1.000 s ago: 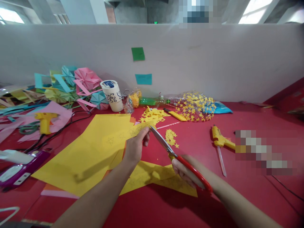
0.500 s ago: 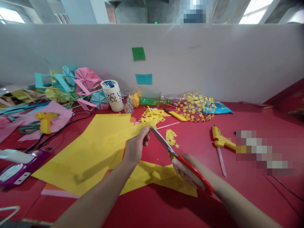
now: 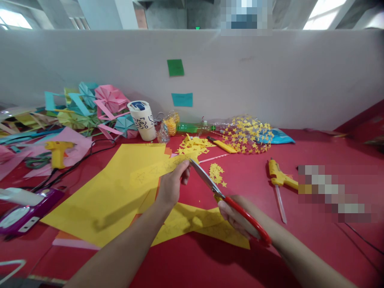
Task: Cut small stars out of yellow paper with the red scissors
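Observation:
Between the thumb and fingers of my left hand (image 3: 174, 182) is the end of a yellow paper strip (image 3: 150, 173) with stars drawn on it. My right hand (image 3: 235, 216) grips red-handled scissors (image 3: 214, 188). Their blade tips meet the strip's end beside my left thumb, and the blades look nearly closed. Under my left arm lie large yellow paper sheets (image 3: 99, 204). More yellow paper with faint star outlines (image 3: 189, 226) rests below my hands. A small pile of cut yellow stars (image 3: 216, 173) sits just beyond the scissors.
Yellow paper scraps (image 3: 195, 145), a yellow utility knife (image 3: 225, 146) and a bunch of star-covered stems (image 3: 246, 134) lie at the back. Glue guns stand left (image 3: 57, 154) and right (image 3: 279, 176). A white cup (image 3: 142, 122) and a purple power strip (image 3: 39, 210) are at left.
Almost nothing differs. The scissors have shifted very slightly; both hands keep their places and their holds.

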`<state>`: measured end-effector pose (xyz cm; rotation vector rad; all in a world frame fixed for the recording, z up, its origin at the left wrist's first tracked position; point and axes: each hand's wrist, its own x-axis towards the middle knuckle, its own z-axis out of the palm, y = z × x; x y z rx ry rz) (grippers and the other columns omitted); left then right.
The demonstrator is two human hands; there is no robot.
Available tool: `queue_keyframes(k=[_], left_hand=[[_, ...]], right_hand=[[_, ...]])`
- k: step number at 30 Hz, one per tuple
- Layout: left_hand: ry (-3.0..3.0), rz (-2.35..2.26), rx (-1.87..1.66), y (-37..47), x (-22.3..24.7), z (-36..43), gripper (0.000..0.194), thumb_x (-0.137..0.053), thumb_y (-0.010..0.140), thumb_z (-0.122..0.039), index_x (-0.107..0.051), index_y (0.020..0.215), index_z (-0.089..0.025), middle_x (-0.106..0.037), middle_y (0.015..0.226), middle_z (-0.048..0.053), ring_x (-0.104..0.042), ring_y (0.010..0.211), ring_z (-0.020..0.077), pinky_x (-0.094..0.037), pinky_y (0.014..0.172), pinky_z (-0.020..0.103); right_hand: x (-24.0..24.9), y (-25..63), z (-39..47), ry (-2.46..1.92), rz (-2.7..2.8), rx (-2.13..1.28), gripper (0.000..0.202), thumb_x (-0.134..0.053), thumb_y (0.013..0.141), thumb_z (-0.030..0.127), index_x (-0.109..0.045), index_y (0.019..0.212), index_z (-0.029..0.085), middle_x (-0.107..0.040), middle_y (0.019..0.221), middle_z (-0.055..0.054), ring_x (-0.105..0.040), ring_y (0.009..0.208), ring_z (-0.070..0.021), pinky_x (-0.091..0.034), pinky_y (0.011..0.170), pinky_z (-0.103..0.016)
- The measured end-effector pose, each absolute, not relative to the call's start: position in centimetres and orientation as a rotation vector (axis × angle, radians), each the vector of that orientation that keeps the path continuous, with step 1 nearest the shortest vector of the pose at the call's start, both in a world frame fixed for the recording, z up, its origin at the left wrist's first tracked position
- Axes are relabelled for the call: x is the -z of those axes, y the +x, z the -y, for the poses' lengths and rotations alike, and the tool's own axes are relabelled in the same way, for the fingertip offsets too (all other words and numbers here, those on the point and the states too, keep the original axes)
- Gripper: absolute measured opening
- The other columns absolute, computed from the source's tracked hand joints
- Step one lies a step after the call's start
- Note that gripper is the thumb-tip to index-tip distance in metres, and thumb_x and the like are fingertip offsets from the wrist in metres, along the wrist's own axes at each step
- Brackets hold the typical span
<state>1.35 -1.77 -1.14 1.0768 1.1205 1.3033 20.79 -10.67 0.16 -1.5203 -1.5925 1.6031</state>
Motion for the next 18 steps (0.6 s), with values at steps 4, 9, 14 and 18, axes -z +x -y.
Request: queue_keyframes(k=[4, 9, 14, 18], left_hand=[[1.077, -1.116, -1.308, 1.3, 1.1, 1.7, 0.033, -0.061, 0.079, -0.044, -0.060, 0.057, -0.019, -0.052, 0.047, -0.002, -0.048, 0.046, 0.0105, -0.039, 0.048, 0.025], [1.078, -1.097, -1.311, 1.2, 1.0, 1.7, 0.032, -0.062, 0.079, -0.043, -0.061, 0.058, -0.019, -0.052, 0.047, -0.002, -0.047, 0.046, 0.0104, -0.038, 0.048, 0.025], [1.071, -1.083, -1.296, 1.1, 1.1, 1.7, 0.033, -0.061, 0.080, -0.043, -0.061, 0.057, -0.018, -0.052, 0.047, -0.002, -0.046, 0.046, 0.0099, -0.038, 0.049, 0.024], [1.058, -1.055, -1.295, 1.1, 1.2, 1.6, 0.034, -0.062, 0.080, -0.043, -0.062, 0.057, -0.018, -0.052, 0.049, -0.002, -0.045, 0.047, 0.0091, -0.038, 0.049, 0.023]], right_hand=[[0.1, 20.8, 10.6, -1.550, 1.588, -1.600, 0.060, -0.050, 0.081, 0.078, -0.039, 0.062, 0.022, -0.036, 0.043, 0.008, -0.033, 0.034, -0.0045, -0.023, 0.031, -0.016], [-0.1, 20.8, 10.5, -1.565, 1.590, -1.603, 0.057, -0.051, 0.084, 0.073, -0.039, 0.062, 0.022, -0.035, 0.044, 0.009, -0.032, 0.035, -0.0043, -0.022, 0.032, -0.015], [-0.8, 20.8, 10.6, -1.552, 1.628, -1.577, 0.057, -0.051, 0.084, 0.073, -0.037, 0.062, 0.022, -0.036, 0.044, 0.008, -0.032, 0.036, -0.0044, -0.022, 0.033, -0.016], [-0.9, 20.8, 10.6, -1.575, 1.641, -1.562, 0.058, -0.051, 0.082, 0.075, -0.037, 0.062, 0.022, -0.037, 0.044, 0.008, -0.032, 0.036, -0.0043, -0.022, 0.033, -0.016]])
